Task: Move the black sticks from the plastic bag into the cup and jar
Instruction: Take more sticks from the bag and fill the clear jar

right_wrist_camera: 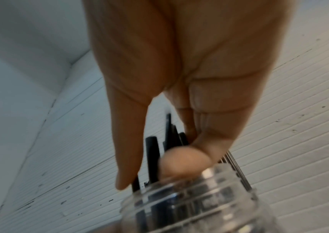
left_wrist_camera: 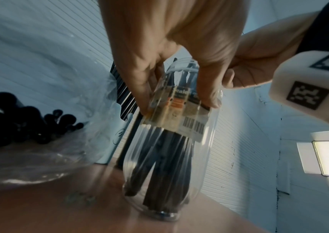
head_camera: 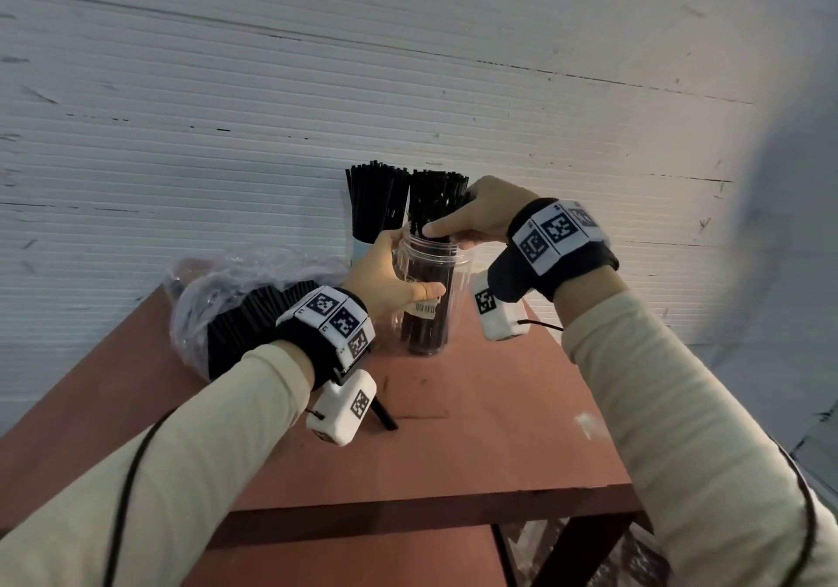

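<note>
The clear jar stands near the reddish table's back edge, close to the white wall, with the stick-filled cup just behind and the plastic bag of black sticks at left. The left hand wraps around the jar's side, while the right hand reaches over its mouth, fingers pinching a bundle of sticks standing in the jar

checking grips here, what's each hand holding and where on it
The left hand grips the clear jar round its upper body. The right hand holds the bundle of black sticks just above the jar's mouth.
</note>
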`<action>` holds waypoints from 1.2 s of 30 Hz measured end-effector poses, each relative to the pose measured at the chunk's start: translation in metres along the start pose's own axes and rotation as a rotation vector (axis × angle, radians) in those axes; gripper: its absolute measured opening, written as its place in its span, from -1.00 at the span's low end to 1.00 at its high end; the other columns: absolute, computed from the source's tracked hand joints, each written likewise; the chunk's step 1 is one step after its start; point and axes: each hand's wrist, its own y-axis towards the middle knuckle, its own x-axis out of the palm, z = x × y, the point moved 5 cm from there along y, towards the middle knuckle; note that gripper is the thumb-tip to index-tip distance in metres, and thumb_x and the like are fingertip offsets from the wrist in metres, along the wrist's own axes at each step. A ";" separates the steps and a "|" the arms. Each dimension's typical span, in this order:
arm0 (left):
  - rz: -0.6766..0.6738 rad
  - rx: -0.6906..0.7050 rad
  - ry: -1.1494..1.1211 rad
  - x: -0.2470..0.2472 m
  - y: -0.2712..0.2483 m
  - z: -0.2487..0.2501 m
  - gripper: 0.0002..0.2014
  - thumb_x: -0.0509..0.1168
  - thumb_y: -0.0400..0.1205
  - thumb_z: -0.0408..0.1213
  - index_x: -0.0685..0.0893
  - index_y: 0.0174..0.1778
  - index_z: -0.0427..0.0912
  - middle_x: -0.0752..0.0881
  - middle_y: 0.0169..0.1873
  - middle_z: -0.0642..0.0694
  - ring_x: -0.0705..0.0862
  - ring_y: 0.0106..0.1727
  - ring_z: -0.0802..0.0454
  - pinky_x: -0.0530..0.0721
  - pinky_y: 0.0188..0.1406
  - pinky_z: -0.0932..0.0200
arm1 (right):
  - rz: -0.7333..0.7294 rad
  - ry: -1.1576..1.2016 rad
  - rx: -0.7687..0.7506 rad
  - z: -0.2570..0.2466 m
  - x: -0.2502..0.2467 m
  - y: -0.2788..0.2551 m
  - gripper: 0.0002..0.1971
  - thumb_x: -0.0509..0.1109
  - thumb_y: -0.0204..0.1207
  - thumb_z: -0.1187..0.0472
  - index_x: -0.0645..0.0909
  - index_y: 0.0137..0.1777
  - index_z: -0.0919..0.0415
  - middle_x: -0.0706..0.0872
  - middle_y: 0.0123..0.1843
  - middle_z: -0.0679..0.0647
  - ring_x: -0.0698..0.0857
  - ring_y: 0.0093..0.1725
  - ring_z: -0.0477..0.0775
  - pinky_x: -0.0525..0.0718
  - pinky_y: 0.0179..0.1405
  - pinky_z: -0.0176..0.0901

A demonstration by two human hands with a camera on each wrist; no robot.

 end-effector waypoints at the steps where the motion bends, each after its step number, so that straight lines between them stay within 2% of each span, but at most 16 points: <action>1: -0.002 0.002 -0.005 0.001 0.000 0.001 -0.11 0.63 0.36 -0.20 0.28 0.56 -0.05 0.53 0.24 0.14 0.48 0.24 0.20 0.42 0.21 0.22 | 0.017 -0.073 -0.033 -0.003 -0.002 -0.005 -0.48 0.67 0.27 -0.01 0.68 0.05 0.39 0.79 -0.15 0.20 0.70 -0.19 0.11 0.74 0.05 0.00; 4: -0.015 -0.005 -0.024 0.004 -0.003 0.005 -0.11 0.61 0.39 -0.24 0.26 0.59 -0.07 0.53 0.20 0.13 0.46 0.22 0.22 0.41 0.21 0.25 | 0.067 -0.301 -0.113 -0.012 -0.004 -0.019 -0.26 0.53 0.37 -0.18 0.49 0.46 0.23 0.65 0.20 0.06 0.61 0.15 0.06 0.52 0.10 -0.14; 6: -0.024 0.005 -0.037 0.004 -0.003 0.006 -0.07 0.61 0.39 -0.25 0.23 0.62 -0.07 0.56 0.31 0.08 0.49 0.32 0.19 0.41 0.27 0.24 | 0.094 -0.354 -0.142 -0.013 -0.003 -0.024 -0.20 0.50 0.38 -0.23 0.41 0.54 0.16 0.54 0.43 0.06 0.52 0.39 0.08 0.45 0.25 -0.15; 8: -0.046 0.011 -0.028 0.003 -0.005 0.008 0.05 0.60 0.39 -0.27 0.08 0.69 -0.07 0.48 0.49 0.02 0.45 0.50 0.06 0.35 0.33 0.27 | 0.184 -0.356 -0.169 -0.012 -0.004 -0.029 -0.18 0.50 0.36 -0.26 0.39 0.55 0.12 0.48 0.48 0.08 0.43 0.47 0.11 0.43 0.40 -0.05; 10: -0.033 -0.001 0.015 -0.003 -0.008 0.006 0.11 0.59 0.40 -0.28 -0.05 0.71 -0.06 0.34 0.60 -0.02 0.35 0.58 0.01 0.28 0.36 0.27 | 0.386 -0.275 -0.290 -0.017 -0.006 -0.041 -0.37 0.50 0.40 -0.16 0.52 0.40 0.12 0.56 0.33 0.07 0.51 0.30 0.03 0.47 0.27 -0.22; 12: 0.027 0.020 0.064 -0.017 -0.013 0.003 0.03 0.59 0.40 -0.29 0.07 0.69 -0.04 0.34 0.60 -0.05 0.37 0.57 0.00 0.35 0.48 0.16 | 0.564 -0.139 -0.498 -0.027 -0.002 -0.060 -0.72 0.49 0.44 0.04 0.66 0.07 0.16 0.68 0.01 0.04 0.57 -0.08 -0.13 0.45 -0.07 -0.49; 13: 0.067 0.048 0.087 -0.027 -0.016 0.003 -0.08 0.57 0.41 -0.30 0.21 0.64 -0.04 0.43 0.55 -0.06 0.44 0.51 0.00 0.43 0.45 0.11 | 0.573 -0.086 -0.577 -0.031 0.006 -0.069 -0.85 0.47 0.44 0.14 0.66 -0.06 0.19 0.70 -0.13 0.03 0.55 -0.22 -0.16 0.45 -0.19 -0.50; 15: 0.137 0.101 0.148 -0.052 -0.023 0.001 -0.39 0.50 0.46 -0.33 0.49 0.43 0.00 0.61 0.35 -0.02 0.58 0.34 0.03 0.55 0.29 0.14 | 0.456 -0.036 -0.625 -0.035 0.030 -0.078 -0.95 0.44 0.44 0.25 0.68 -0.16 0.22 0.70 -0.28 0.02 0.57 -0.32 -0.15 0.54 -0.27 -0.41; 17: 0.186 0.120 0.181 -0.078 -0.032 0.000 -0.59 0.45 0.44 -0.30 0.62 0.19 0.08 0.68 0.18 0.03 0.65 0.21 0.03 0.62 0.25 0.06 | 0.272 -0.097 -0.586 -0.033 0.057 -0.078 -0.95 0.45 0.46 0.24 0.69 -0.14 0.21 0.72 -0.27 0.01 0.61 -0.31 -0.15 0.57 -0.26 -0.41; 19: 0.264 0.126 0.206 -0.106 -0.040 -0.002 -0.67 0.42 0.42 -0.31 0.67 0.05 0.11 0.71 0.09 0.06 0.66 0.12 0.04 0.65 0.18 0.04 | 0.033 -0.219 -0.479 -0.026 0.088 -0.075 -0.85 0.48 0.49 0.14 0.67 -0.02 0.19 0.74 -0.18 0.02 0.64 -0.25 -0.13 0.56 -0.24 -0.43; 22: 0.354 0.103 0.319 -0.142 -0.051 -0.011 -0.72 0.42 0.46 -0.36 0.72 0.02 0.07 0.69 0.06 0.04 0.62 0.08 0.04 0.59 0.04 0.11 | -0.313 -0.479 -0.278 -0.013 0.129 -0.079 -0.62 0.52 0.46 -0.02 0.56 0.19 0.10 0.74 -0.03 0.03 0.72 -0.07 0.05 0.66 -0.11 -0.17; 25: 0.299 0.043 0.457 -0.166 -0.056 -0.026 -0.72 0.48 0.41 -0.31 0.74 -0.02 0.12 0.71 0.07 -0.11 0.67 0.03 -0.08 0.60 0.00 0.09 | -0.521 -0.619 -0.160 -0.006 0.154 -0.087 -0.46 0.54 0.47 0.04 0.42 0.35 0.17 0.69 -0.04 0.03 0.69 -0.06 0.09 0.64 -0.25 -0.24; 28: 0.143 -0.046 0.525 -0.174 -0.055 -0.043 -0.59 0.48 0.38 -0.39 0.70 0.00 0.21 0.76 0.07 -0.25 0.73 0.02 -0.24 0.69 0.02 -0.04 | -0.559 -0.693 -0.140 -0.003 0.166 -0.084 -0.37 0.54 0.47 0.19 0.34 0.48 0.19 0.67 0.24 0.18 0.71 0.12 0.20 0.67 -0.09 -0.11; 32: 0.010 -0.098 0.583 -0.173 -0.055 -0.058 -0.46 0.37 0.48 -0.51 0.65 0.35 0.04 0.63 0.35 -0.12 0.59 0.33 -0.03 0.49 0.10 0.24 | -0.376 -0.611 -0.304 -0.016 0.169 -0.067 -0.75 0.45 0.49 0.28 0.52 0.12 0.21 0.58 -0.16 -0.04 0.59 -0.20 0.02 0.48 -0.42 -0.27; 34: 0.033 -0.105 0.610 -0.175 -0.055 -0.059 -0.45 0.35 0.52 -0.49 0.62 0.40 0.06 0.61 0.38 -0.11 0.55 0.39 -0.05 0.45 0.16 0.24 | -0.229 -0.510 -0.412 -0.030 0.169 -0.058 -0.89 0.39 0.49 0.32 0.59 -0.01 0.21 0.57 -0.19 -0.04 0.56 -0.19 0.01 0.45 -0.30 -0.27; 36: 0.053 -0.099 0.615 -0.177 -0.054 -0.058 -0.46 0.34 0.53 -0.49 0.61 0.42 0.04 0.61 0.39 -0.12 0.56 0.38 -0.08 0.44 0.15 0.25 | -0.122 -0.430 -0.479 -0.044 0.172 -0.049 -0.87 0.35 0.52 0.32 0.68 0.02 0.25 0.66 -0.10 0.05 0.55 -0.11 -0.01 0.41 -0.19 -0.34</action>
